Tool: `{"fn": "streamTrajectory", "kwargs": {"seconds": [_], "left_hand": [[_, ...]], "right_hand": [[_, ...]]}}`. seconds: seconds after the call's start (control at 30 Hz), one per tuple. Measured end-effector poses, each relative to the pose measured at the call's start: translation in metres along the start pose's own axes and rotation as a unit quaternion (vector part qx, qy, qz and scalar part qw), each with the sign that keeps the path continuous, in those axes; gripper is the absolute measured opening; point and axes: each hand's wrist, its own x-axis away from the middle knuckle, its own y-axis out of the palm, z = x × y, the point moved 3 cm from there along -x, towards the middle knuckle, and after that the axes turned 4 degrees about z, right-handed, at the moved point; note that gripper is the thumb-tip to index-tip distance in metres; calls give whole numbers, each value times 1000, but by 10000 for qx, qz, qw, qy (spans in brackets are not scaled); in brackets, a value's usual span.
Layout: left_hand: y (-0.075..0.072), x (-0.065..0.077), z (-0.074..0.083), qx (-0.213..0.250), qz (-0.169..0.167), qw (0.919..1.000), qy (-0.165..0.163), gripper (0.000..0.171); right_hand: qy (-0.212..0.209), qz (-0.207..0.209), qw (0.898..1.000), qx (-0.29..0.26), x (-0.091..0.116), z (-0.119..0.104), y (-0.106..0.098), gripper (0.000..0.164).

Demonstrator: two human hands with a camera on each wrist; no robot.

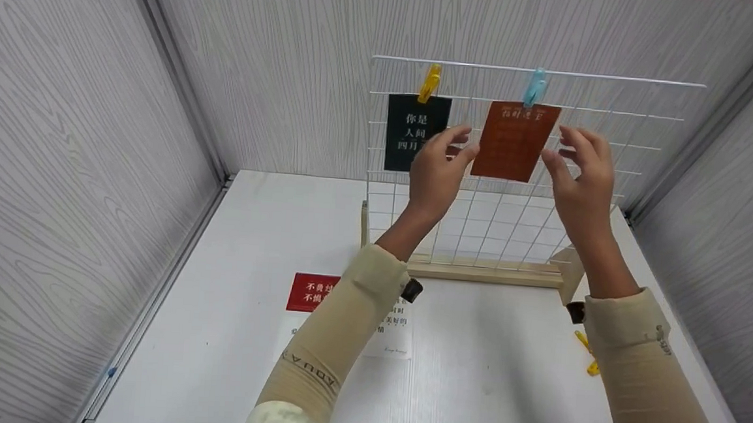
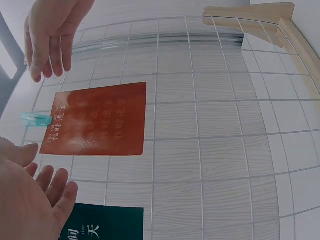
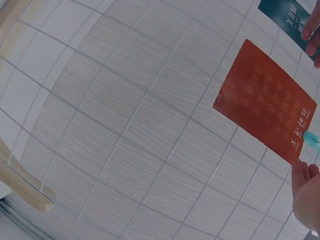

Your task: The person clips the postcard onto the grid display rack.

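Note:
A rust-orange card (image 1: 515, 141) with pale lettering hangs on the white wire grid (image 1: 500, 225), held at its top by a light blue clothespin (image 1: 536, 88). My left hand (image 1: 441, 170) is beside the card's left edge, fingers relaxed and holding nothing. On the other side, my right hand (image 1: 584, 178) has loosely bent fingers; in the right wrist view its fingertips (image 3: 299, 167) are right at a corner of the card near the clip. A dark green card (image 1: 401, 131) hangs to the left under a yellow clothespin (image 1: 429, 84), partly covered by my left hand.
The grid stands in a wooden base (image 1: 490, 273) on the white table (image 1: 458, 373). A red card (image 1: 309, 292) and a white printed card (image 1: 392, 337) lie partly behind my left sleeve. Yellow clothespins (image 1: 594, 368) lie beside my right forearm. Wood-grain panels (image 1: 280, 68) surround the table.

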Motion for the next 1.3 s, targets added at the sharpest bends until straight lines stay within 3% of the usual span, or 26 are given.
{"fn": "streamTrajectory", "kwargs": {"seconds": [0.2, 0.5, 0.67, 1.07, 1.3], "left_hand": [[-6, 22, -20, 74, -49, 10000, 15, 34], [-16, 58, -55, 32, -255, 9994, -223, 33], [-16, 78, -73, -93, -469, 9983, -331, 31], [-17, 126, -123, -291, -634, 9926, -995, 29], [-20, 155, -155, -453, -758, 9853, -1464, 27]], "right_hand": [[203, -21, 9998, -7, 28, 15, -9, 40], [481, 115, 9988, 39, 70, 39, -25, 42], [851, 22, 9963, 86, 95, 49, -30, 43], [1704, -256, 9848, 209, 153, 79, -50, 43], [2161, -370, 9734, 657, 184, 95, -57, 44]]}}
